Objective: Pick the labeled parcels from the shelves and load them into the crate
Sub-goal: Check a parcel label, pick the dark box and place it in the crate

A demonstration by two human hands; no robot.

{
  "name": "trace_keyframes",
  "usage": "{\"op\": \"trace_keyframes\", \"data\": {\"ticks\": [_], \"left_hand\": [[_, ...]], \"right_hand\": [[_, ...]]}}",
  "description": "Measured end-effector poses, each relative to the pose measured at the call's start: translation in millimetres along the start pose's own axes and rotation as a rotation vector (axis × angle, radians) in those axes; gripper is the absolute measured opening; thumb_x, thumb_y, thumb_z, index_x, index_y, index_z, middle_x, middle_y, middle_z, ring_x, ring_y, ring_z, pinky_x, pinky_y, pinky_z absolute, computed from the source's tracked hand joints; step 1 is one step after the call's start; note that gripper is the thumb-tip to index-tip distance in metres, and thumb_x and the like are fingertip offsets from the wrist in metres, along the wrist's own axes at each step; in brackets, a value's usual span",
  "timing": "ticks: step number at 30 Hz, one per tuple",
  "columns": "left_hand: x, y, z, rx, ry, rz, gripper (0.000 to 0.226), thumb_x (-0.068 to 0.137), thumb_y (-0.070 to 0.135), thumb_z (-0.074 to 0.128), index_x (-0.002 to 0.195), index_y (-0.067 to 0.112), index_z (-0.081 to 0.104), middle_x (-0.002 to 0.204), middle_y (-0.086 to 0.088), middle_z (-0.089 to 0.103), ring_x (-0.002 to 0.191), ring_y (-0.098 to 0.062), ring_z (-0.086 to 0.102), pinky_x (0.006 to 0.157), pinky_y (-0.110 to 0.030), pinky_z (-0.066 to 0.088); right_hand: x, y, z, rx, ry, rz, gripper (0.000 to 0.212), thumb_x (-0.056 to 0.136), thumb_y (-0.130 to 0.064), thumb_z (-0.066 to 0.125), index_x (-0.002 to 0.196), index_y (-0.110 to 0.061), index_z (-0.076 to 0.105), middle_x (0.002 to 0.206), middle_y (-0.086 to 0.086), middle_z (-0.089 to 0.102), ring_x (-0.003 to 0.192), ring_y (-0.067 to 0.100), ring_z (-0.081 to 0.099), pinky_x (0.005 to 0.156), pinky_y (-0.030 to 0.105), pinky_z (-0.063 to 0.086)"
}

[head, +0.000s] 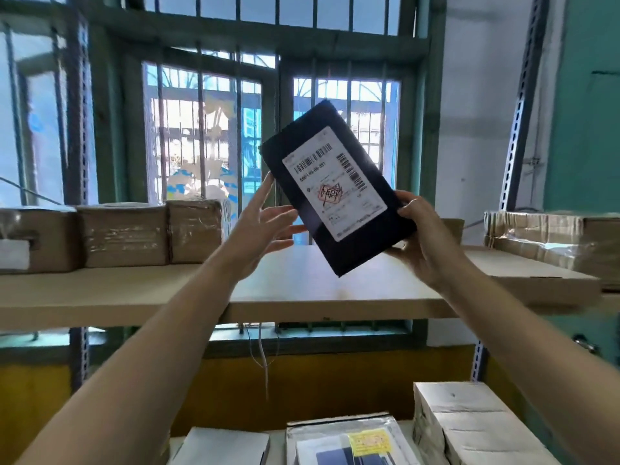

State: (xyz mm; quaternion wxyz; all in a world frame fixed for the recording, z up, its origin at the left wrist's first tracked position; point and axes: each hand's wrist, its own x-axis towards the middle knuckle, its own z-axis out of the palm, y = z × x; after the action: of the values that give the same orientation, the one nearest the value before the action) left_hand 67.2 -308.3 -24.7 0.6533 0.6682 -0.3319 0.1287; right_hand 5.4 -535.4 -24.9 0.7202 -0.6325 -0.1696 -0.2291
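A pale wooden shelf board (335, 290) runs below both hands, carried on slotted grey metal uprights (518, 112). A green-framed barred window (268, 45) fills the wall behind it. Taped brown cardboard boxes (124, 234) stand on the board left of the left hand, and another taped cardboard box (553, 243) sits right of the right hand. Lower down, under the forearms, a white flat box (221, 448), a clear plastic-bagged packet with a yellow sticker (352, 441) and a white-taped carton (469, 424) are cut off by the bottom edge. The flat dark rectangular parcel with a white barcode label (335, 187) is held tilted in the air above the board, between the hands; its small print is too blurred to read. The right hand (422, 236) grips its lower right corner, thumb on the edge and fingers hidden behind. The left hand (261, 226) is spread, its straight fingertips touching the parcel's left edge.
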Motion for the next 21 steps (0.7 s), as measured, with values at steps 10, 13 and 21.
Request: {"op": "trace_keyframes", "data": {"ticks": [10, 13, 21], "left_hand": [[-0.8, 1.9, 3.3, 0.102, -0.001, 0.159, 0.058, 0.088, 0.027, 0.058, 0.130, 0.056, 0.031, 0.126, 0.000, 0.055, 0.113, -0.018, 0.057, 0.093, -0.041, 0.049], [-5.3, 9.6, 10.8, 0.164, 0.125, 0.309, 0.046, 0.094, 0.028, 0.048, 0.136, 0.039, 0.033, 0.126, -0.005, 0.056, 0.107, -0.010, 0.059, 0.080, -0.016, 0.052], [-40.4, 37.3, 104.8, -0.094, -0.159, 0.429, 0.035, 0.092, 0.041, 0.035, 0.126, 0.051, 0.038, 0.140, 0.003, 0.043, 0.124, -0.023, 0.048, 0.099, -0.046, 0.045]], "right_hand": [[-5.8, 7.1, 14.1, -0.219, -0.035, -0.203, 0.045, 0.088, -0.017, 0.058, 0.107, -0.055, 0.043, 0.126, -0.011, 0.051, 0.109, 0.016, 0.056, 0.083, 0.037, 0.055], [-16.5, -6.0, 22.2, -0.263, -0.032, -0.327, 0.048, 0.093, -0.024, 0.050, 0.107, -0.067, 0.034, 0.128, -0.020, 0.044, 0.109, 0.009, 0.054, 0.078, 0.029, 0.056], [-124.2, -23.5, -30.9, -0.489, 0.263, -0.429, 0.043, 0.091, -0.042, 0.046, 0.120, -0.070, 0.029, 0.122, -0.041, 0.046, 0.105, -0.019, 0.051, 0.074, 0.003, 0.046]]}}
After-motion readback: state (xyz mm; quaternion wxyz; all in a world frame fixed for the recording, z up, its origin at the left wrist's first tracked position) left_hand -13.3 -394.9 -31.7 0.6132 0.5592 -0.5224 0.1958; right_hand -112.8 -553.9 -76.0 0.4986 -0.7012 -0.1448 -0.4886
